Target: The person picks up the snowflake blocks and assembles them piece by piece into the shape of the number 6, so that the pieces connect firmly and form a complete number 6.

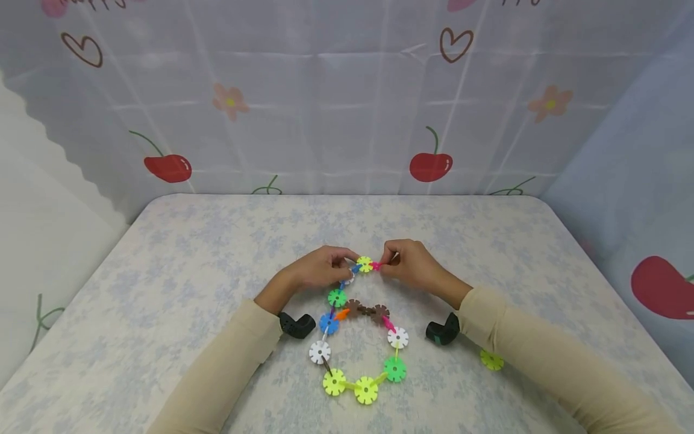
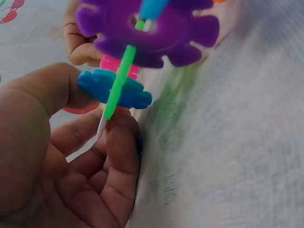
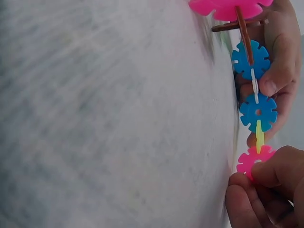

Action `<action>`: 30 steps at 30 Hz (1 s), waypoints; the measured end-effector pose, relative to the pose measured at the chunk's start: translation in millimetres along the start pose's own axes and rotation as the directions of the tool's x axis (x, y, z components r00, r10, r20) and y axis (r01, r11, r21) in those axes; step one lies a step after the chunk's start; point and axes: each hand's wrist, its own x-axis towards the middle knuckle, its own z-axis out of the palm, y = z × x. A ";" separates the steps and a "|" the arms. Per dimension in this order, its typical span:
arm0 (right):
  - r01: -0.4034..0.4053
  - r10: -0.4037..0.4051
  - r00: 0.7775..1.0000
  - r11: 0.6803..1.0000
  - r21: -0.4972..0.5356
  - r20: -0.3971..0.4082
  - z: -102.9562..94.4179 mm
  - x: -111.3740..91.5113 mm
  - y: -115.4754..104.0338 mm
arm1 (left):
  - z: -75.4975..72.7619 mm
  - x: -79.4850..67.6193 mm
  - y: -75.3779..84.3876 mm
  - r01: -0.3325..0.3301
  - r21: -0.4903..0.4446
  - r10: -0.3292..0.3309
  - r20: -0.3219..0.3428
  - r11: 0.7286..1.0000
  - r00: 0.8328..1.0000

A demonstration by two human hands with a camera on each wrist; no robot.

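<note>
A chain of notched plastic snowflake discs in several colours lies on the table. Its lower part makes a closed loop, with a green disc (image 1: 394, 369) and a white disc (image 1: 320, 352) in it, and a branch runs up from the loop's upper left. My left hand (image 1: 323, 266) holds this branch, thumb and fingers around a blue disc (image 3: 267, 108) set edge to edge with its neighbours. To the right, my right hand (image 1: 410, 265) pinches the pink disc (image 3: 244, 164) at the branch's end, beside a yellow disc (image 1: 365, 264). My fingertips partly cover the pink disc.
One loose yellow-green disc (image 1: 491, 360) lies on the patterned tablecloth (image 1: 217, 229) beside the right forearm. A black wrist camera (image 1: 297, 326) sits by the left wrist, another black camera (image 1: 443, 330) by the right. A printed curtain (image 1: 325, 120) hangs behind the table.
</note>
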 end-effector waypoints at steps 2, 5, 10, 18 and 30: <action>-0.005 0.005 1.000 1.000 0.000 -0.008 -1.0 -1.6 0.7 | 1.0 0.0 1.3 0.004 0.008 -0.004 0.004 1.000 1.000; -0.028 0.027 0.999 1.000 -0.008 -0.019 -2.8 -3.3 1.3 | 2.3 0.3 3.3 0.021 -0.001 -0.021 -0.006 1.000 1.000; -0.030 0.030 0.999 0.999 -0.014 -0.027 -5.3 -4.4 1.1 | 3.6 2.1 3.3 0.035 -0.041 -0.037 -0.055 0.999 0.998; -0.004 0.008 0.997 0.999 -0.052 0.074 -11.4 -13.9 1.6 | -0.8 -1.6 1.9 0.051 -0.001 -0.051 -0.078 0.999 0.996; -0.058 0.081 0.967 0.993 -0.100 0.240 -74.7 -91.3 37.2 | -3.5 -1.2 -1.7 0.050 0.004 -0.049 -0.091 0.999 0.995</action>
